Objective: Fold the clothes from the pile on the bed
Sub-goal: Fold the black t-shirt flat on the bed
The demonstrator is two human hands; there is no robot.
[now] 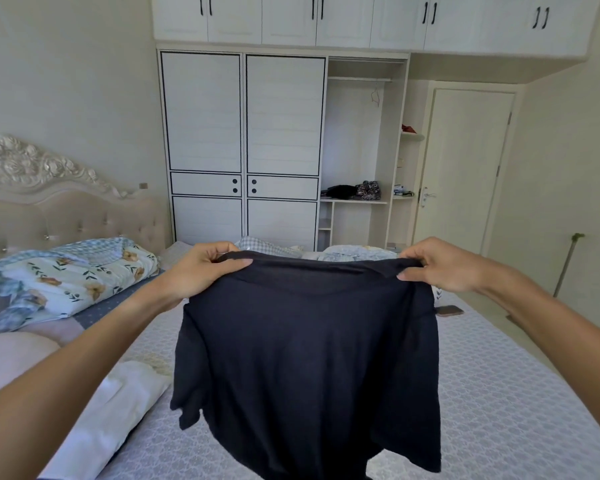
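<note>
A dark navy T-shirt (309,358) hangs spread out in the air above the bed (499,393). My left hand (201,271) pinches its top left shoulder and my right hand (447,263) pinches its top right shoulder. The shirt's lower hem drops out of the bottom of the view. Behind the shirt, at the far end of the bed, a pile of light clothes (354,252) shows partly, with a checked piece (257,244) beside it. A white garment (108,420) lies flat on the bed at the lower left.
A floral quilt (59,275) is bunched near the padded headboard (66,209) on the left. A phone (449,310) lies at the bed's right edge. A white wardrobe (243,143) with an open shelf section and a closed door (465,168) stand beyond the bed.
</note>
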